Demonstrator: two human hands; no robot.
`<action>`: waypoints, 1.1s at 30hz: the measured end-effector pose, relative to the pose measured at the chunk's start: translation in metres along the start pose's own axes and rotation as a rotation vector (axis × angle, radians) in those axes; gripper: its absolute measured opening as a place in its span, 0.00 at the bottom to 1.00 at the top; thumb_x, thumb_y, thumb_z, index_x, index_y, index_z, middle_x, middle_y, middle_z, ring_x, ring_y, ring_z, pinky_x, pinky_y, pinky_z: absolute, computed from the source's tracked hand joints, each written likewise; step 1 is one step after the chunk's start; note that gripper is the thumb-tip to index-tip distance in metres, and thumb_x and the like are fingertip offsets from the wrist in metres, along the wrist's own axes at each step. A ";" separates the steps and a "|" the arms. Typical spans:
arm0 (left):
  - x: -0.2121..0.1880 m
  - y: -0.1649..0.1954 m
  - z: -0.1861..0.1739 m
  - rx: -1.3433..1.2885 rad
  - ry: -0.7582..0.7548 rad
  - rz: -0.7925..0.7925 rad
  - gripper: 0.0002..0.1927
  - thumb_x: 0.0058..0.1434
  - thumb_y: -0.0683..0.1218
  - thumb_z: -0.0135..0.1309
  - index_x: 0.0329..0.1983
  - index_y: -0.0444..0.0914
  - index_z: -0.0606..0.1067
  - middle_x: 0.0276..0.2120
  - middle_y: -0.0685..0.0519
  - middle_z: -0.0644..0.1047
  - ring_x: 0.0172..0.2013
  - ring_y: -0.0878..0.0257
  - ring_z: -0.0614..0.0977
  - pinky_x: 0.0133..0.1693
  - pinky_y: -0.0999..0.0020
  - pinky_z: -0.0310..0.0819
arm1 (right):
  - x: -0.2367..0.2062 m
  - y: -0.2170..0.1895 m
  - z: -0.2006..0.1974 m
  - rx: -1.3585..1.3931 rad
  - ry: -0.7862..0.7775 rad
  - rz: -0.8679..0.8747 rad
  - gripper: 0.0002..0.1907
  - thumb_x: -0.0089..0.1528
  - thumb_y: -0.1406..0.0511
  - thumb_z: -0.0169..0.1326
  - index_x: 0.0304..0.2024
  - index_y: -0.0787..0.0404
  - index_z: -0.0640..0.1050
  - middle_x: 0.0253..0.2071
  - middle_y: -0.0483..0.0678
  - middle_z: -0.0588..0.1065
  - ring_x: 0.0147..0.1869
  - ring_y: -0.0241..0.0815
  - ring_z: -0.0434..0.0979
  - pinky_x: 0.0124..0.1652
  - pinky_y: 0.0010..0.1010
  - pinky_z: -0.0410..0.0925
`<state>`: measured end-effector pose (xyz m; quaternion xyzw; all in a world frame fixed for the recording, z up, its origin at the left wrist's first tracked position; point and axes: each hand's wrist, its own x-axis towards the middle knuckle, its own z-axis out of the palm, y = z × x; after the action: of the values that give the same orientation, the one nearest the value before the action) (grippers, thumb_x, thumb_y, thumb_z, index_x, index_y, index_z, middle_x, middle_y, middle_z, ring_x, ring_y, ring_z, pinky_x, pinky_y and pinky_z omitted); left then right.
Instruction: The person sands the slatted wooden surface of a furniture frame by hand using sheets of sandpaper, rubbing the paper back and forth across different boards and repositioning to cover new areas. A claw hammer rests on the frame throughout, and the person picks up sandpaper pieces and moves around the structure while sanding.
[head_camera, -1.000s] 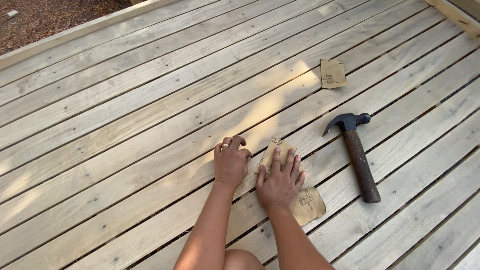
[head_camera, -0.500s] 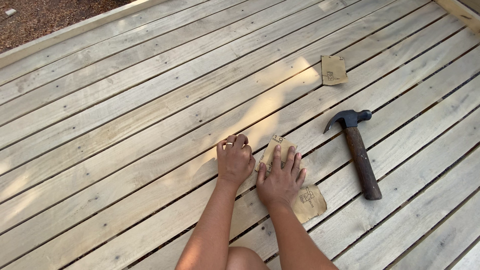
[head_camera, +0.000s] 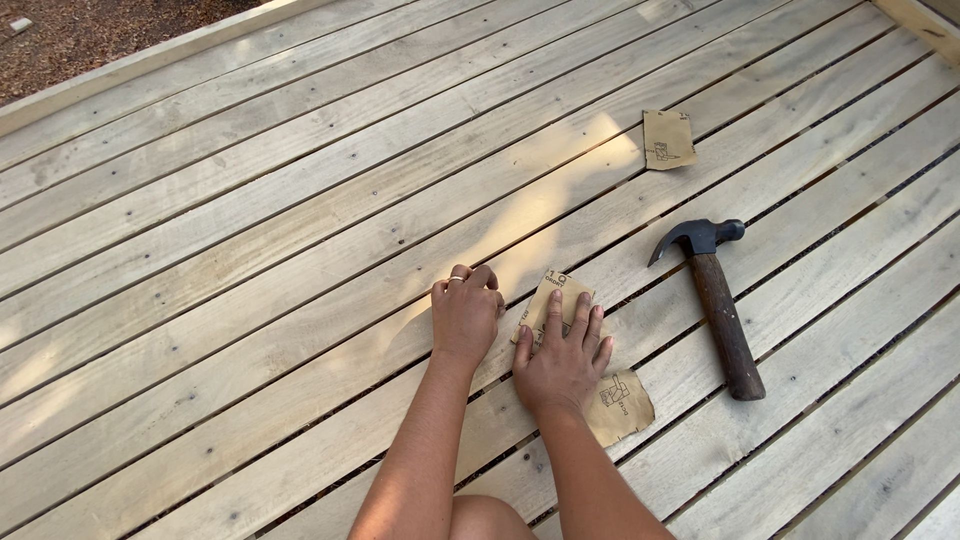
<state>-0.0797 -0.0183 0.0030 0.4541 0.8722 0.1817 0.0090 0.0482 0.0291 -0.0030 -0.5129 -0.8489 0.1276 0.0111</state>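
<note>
My right hand (head_camera: 562, 355) lies flat, fingers spread, on a tan piece of sandpaper (head_camera: 550, 293) that rests on the wooden deck boards (head_camera: 300, 250). My left hand (head_camera: 464, 310) rests beside it on the same plank, fingers curled under, knuckles down, a ring on one finger. Another tan sandpaper piece (head_camera: 620, 405) lies just right of my right wrist. A claw hammer (head_camera: 715, 300) with a dark head and brown wooden handle lies on the boards to the right of both hands, untouched.
A third sandpaper piece (head_camera: 668, 139) lies farther away at upper right. The deck's raised edge board (head_camera: 150, 62) runs along the top left, with bare dirt (head_camera: 90, 25) beyond it. Gaps run between the planks.
Both hands have stayed pressed on the plank; the right hand and its sandpaper shifted only slightly. The hammer and other papers have not moved.
</note>
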 end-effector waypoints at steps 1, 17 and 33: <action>0.000 0.000 0.001 0.009 0.015 0.002 0.05 0.53 0.42 0.62 0.24 0.44 0.84 0.41 0.62 0.78 0.51 0.61 0.74 0.54 0.55 0.65 | 0.000 0.000 0.000 -0.008 -0.003 0.001 0.36 0.66 0.46 0.37 0.76 0.46 0.53 0.78 0.54 0.44 0.82 0.53 0.36 0.72 0.55 0.36; -0.005 0.008 0.008 0.137 0.141 0.133 0.04 0.46 0.43 0.63 0.27 0.39 0.83 0.41 0.58 0.77 0.49 0.60 0.75 0.54 0.51 0.65 | 0.000 0.000 -0.002 0.006 -0.029 0.004 0.36 0.67 0.45 0.34 0.76 0.45 0.51 0.78 0.54 0.43 0.81 0.53 0.35 0.71 0.54 0.35; -0.017 -0.028 0.006 -0.031 0.232 -0.180 0.05 0.62 0.44 0.59 0.39 0.46 0.83 0.47 0.60 0.72 0.52 0.61 0.72 0.54 0.58 0.65 | 0.001 0.001 0.003 0.010 0.023 -0.006 0.36 0.66 0.45 0.36 0.75 0.46 0.54 0.78 0.55 0.44 0.81 0.54 0.37 0.71 0.57 0.36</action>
<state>-0.0908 -0.0450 -0.0141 0.3500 0.9015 0.2449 -0.0687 0.0481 0.0291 -0.0066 -0.5116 -0.8496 0.1259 0.0239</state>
